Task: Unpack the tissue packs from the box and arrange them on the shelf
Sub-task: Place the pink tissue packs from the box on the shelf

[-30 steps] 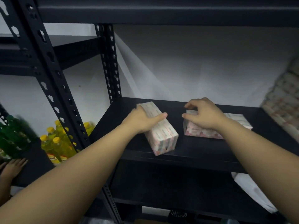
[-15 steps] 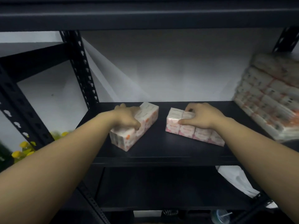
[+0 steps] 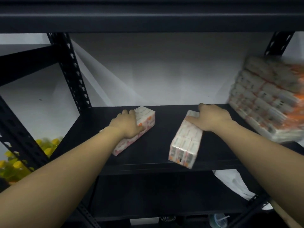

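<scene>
Two white-and-orange tissue packs lie on the black shelf (image 3: 153,155). My left hand (image 3: 127,125) grips the left tissue pack (image 3: 146,119) from above, fingers curled over its far side; the pack lies diagonally on the shelf's left part. My right hand (image 3: 212,118) grips the far end of the right tissue pack (image 3: 185,145), which points toward the front edge with its near end close to the lip. The box is not in view.
A tall stack of tissue packs (image 3: 269,99) fills the shelf's right end. Black perforated uprights (image 3: 74,74) frame the bay, with another shelf board (image 3: 148,15) overhead. Yellow-capped bottles (image 3: 14,163) stand on a lower-left rack. White plastic (image 3: 233,183) lies below right.
My right hand has swung its pack from lying crosswise to pointing front-to-back. The left pack has slid a little farther back on the shelf. The view has shifted right.
</scene>
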A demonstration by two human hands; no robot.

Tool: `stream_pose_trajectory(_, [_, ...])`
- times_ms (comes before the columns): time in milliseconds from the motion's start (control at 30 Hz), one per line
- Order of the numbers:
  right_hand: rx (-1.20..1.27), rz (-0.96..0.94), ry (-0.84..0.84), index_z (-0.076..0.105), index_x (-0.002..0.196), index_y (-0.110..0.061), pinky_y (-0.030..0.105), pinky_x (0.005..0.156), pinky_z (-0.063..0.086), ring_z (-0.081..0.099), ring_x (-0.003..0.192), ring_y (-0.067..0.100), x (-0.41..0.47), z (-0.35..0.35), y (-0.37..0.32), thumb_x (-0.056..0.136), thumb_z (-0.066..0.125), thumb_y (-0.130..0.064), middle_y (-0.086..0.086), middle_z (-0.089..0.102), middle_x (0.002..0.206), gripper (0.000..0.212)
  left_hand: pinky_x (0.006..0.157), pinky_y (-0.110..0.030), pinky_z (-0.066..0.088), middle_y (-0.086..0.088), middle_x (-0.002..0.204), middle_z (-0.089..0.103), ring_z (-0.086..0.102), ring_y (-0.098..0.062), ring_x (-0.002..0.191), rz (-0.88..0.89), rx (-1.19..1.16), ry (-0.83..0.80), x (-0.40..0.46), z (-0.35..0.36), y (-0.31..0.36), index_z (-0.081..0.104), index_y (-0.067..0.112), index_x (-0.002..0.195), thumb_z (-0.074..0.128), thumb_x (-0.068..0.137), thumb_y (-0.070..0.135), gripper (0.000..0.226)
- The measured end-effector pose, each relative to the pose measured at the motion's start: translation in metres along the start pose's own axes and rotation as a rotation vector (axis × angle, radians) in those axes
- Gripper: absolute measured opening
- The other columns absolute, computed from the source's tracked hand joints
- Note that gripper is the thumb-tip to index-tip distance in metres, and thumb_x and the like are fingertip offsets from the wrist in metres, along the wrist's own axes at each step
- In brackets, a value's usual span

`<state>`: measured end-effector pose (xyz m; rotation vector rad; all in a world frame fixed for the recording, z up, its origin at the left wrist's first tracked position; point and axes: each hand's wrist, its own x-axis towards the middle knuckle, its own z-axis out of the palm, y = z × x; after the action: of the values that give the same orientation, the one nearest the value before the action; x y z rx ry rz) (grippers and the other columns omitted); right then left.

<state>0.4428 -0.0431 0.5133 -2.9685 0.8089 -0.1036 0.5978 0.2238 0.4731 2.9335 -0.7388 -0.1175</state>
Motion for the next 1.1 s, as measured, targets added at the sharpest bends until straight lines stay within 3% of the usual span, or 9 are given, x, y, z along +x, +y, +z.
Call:
stream_pose_trajectory(167, [0.241,-0.418,-0.172,0.065,0.129,-0.037,0.033,0.095,0.051,0.060,0.108,0.013,0.001,-0.004,0.017,0.076,0.078,-0.067,-0.013,0.058,0.116,0.062,0.101,-0.044,0.050,-0.005,0.146,0.046,0.055,-0.027,0.125,0.186,-0.020,-0.006,0.003,-0.006,-0.011,0.032,0.024,0.156,0.066,0.085,0.069,0.091])
stream_pose_trajectory(333, [0.275,-0.473,-0.448,0.061,0.135,-0.051,0.033,0.117,0.032,0.039,0.129,0.012,0.003,-0.007,0.034,0.045,0.090,-0.074,-0.019,0.038,0.132,0.097,0.103,-0.044,0.049,-0.001,0.142,0.047,0.054,-0.024,0.125,0.261,-0.063,0.001,0.003,-0.007,-0.022,0.034,0.034,0.156,0.070,0.082,0.068,0.089])
stream_pose_trajectory(433, [0.269,-0.460,-0.377,0.061,0.135,-0.051,0.037,0.118,0.033,0.038,0.127,0.012,0.003,-0.002,0.032,0.052,0.089,-0.072,-0.020,0.039,0.126,0.090,0.105,-0.041,0.047,-0.001,0.137,0.043,0.050,-0.023,0.124,0.293,-0.072,0.004,0.001,-0.008,-0.029,0.034,0.039,0.157,0.071,0.082,0.069,0.089])
stream_pose_trajectory(533, [0.181,-0.412,-0.211,0.060,0.131,-0.051,0.043,0.109,0.043,0.044,0.118,0.014,-0.002,0.005,0.018,0.052,0.071,-0.093,-0.016,0.044,0.114,0.090,0.107,-0.040,0.045,0.001,0.137,0.043,0.047,-0.022,0.127,0.321,-0.039,-0.015,0.000,-0.011,-0.039,0.028,0.041,0.160,0.068,0.084,0.070,0.091])
stream_pose_trajectory(667, [-0.056,-0.311,-0.005,0.061,0.118,-0.037,0.046,0.096,0.044,0.052,0.111,0.023,-0.006,0.013,-0.007,0.056,0.036,-0.107,-0.004,0.049,0.108,0.097,0.114,-0.044,0.034,0.003,0.157,0.041,0.040,-0.025,0.140,0.322,0.078,0.014,-0.006,-0.014,-0.051,0.022,0.038,0.162,0.064,0.091,0.063,0.087])
stream_pose_trajectory(767, [-0.108,-0.282,0.085,0.059,0.114,-0.027,0.049,0.096,0.045,0.052,0.114,0.026,-0.001,0.025,-0.020,0.065,0.030,-0.106,0.004,0.056,0.118,0.097,0.124,-0.055,0.019,0.005,0.166,0.032,0.030,-0.028,0.150,0.300,0.112,0.024,-0.010,-0.013,-0.060,0.018,0.041,0.162,0.061,0.094,0.062,0.083])
stream_pose_trajectory(867, [-0.030,-0.292,0.071,0.052,0.126,-0.020,0.047,0.096,0.047,0.053,0.113,0.026,0.004,0.038,-0.024,0.074,0.033,-0.099,0.006,0.056,0.128,0.097,0.125,-0.057,0.008,0.003,0.172,0.017,0.018,-0.031,0.156,0.287,0.116,0.010,-0.016,-0.009,-0.066,0.010,0.046,0.162,0.052,0.095,0.068,0.083])
stream_pose_trajectory(967, [0.029,-0.337,0.026,0.046,0.124,-0.025,0.044,0.093,0.044,0.054,0.102,0.022,0.005,0.044,-0.022,0.073,0.033,-0.098,0.001,0.060,0.124,0.090,0.125,-0.053,0.014,-0.007,0.168,0.026,0.025,-0.032,0.152,0.301,0.152,0.066,-0.022,-0.003,-0.067,0.009,0.044,0.163,0.045,0.092,0.078,0.087])
stream_pose_trajectory(1100, [-0.047,-0.379,-0.004,0.043,0.139,-0.036,0.046,0.099,0.041,0.055,0.116,0.022,0.009,0.051,-0.015,0.060,0.033,-0.108,-0.006,0.059,0.131,0.107,0.124,-0.051,0.020,-0.005,0.161,0.036,0.035,-0.030,0.146,0.278,0.151,0.126,-0.020,0.002,-0.065,0.011,0.033,0.163,0.053,0.090,0.075,0.094])
